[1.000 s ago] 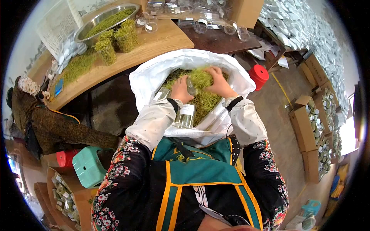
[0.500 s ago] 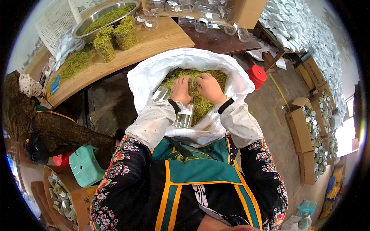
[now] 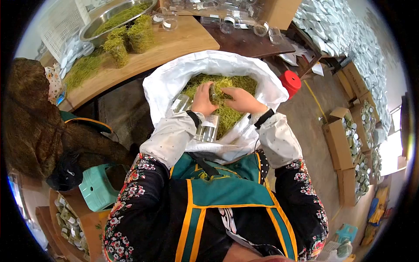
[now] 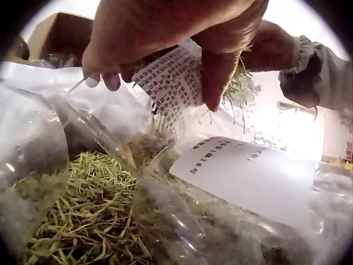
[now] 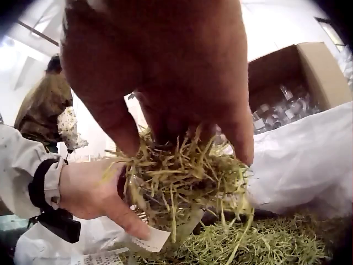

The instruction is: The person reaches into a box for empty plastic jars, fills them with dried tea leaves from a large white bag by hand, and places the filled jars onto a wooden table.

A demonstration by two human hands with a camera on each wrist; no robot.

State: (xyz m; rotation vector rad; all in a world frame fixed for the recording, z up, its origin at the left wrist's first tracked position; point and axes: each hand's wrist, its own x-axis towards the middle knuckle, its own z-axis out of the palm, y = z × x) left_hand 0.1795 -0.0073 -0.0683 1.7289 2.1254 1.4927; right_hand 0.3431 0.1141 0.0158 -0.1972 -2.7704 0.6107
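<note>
My left hand [image 3: 203, 100] grips a clear jar [image 3: 213, 93] with a printed white label [image 4: 174, 83], tipped over the open white sack [image 3: 168, 76]. Thin, stringy green dried herb [image 3: 238, 118] fills the sack. At the jar's mouth, my right hand [image 3: 242, 101] has its thumb and fingers around a tuft of the herb [image 5: 182, 176], with loose strands sticking out; the jar's inside is mostly hidden by it. Two more labelled clear jars lie on the herb beside my left wrist, one jar [image 3: 207, 129] nearer me and another jar [image 3: 180, 104] against the sack's left wall.
A wooden table [image 3: 187, 37] at the back left bears a metal basin [image 3: 89, 32] of herb and two herb-filled jars [image 3: 140, 37]. Clear jars [image 3: 227, 25] stand behind. A red stool [image 3: 290, 85] is right of the sack; another person [image 3: 35, 118] is at the left.
My right hand brought a large herb clump from the right to the jar's mouth, pressed there, then shifted slightly right. The left hand still holds the jar. The other person has moved at the left.
</note>
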